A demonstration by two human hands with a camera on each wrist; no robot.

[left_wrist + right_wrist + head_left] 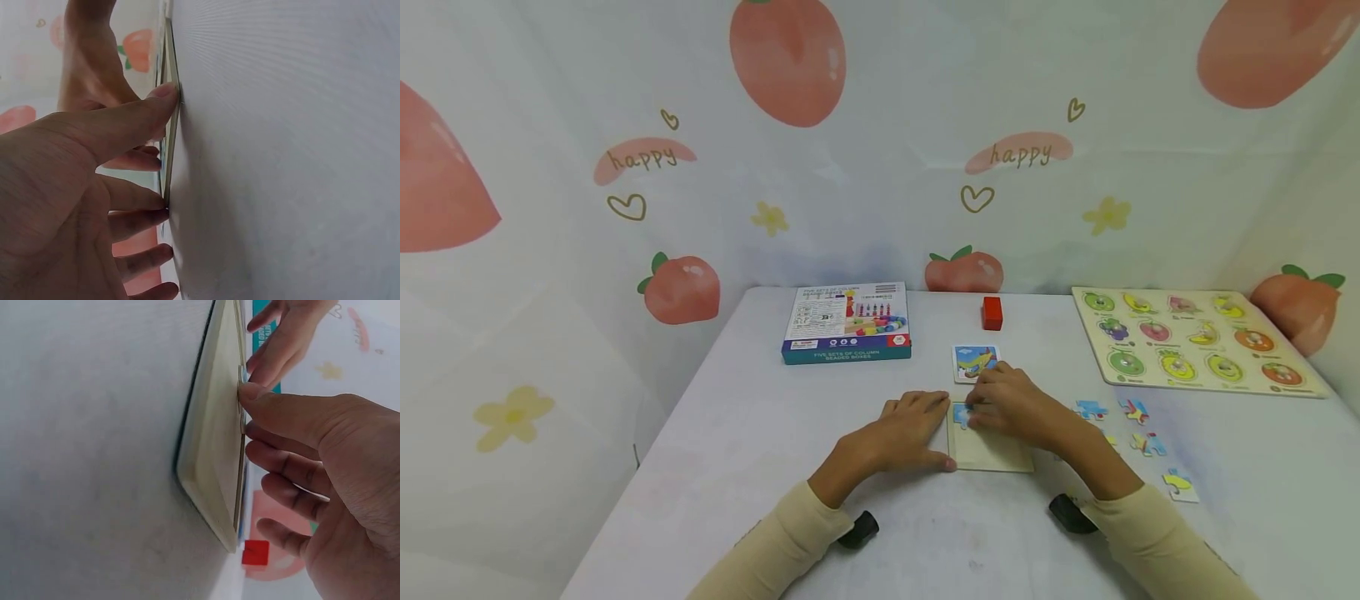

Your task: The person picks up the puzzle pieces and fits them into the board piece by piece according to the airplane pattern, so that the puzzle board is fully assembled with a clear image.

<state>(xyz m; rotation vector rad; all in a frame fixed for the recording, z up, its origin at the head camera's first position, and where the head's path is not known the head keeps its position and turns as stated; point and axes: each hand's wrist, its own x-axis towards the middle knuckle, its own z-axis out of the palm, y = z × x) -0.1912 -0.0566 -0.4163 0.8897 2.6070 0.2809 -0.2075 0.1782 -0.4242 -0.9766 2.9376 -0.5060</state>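
A square wooden puzzle tray (996,452) lies on the white table. Along its left side rests my left hand (901,435), thumb at the near corner and fingertips by the far corner, fingers fairly straight. Over the tray's far part, my right hand (1017,407) pinches a blue puzzle piece (960,416) at the far left corner. The right wrist view shows the thumb (253,392) against this piece, just above the tray's rim (206,462). Right behind the tray lies a picture card (973,362) with a yellow airplane, partly covered by my right hand.
Loose puzzle pieces (1148,444) are scattered right of the tray, some behind my right forearm. A fruit board (1198,340) lies far right, a red block (992,313) stands at the back, and a flat toy box (847,323) lies back left.
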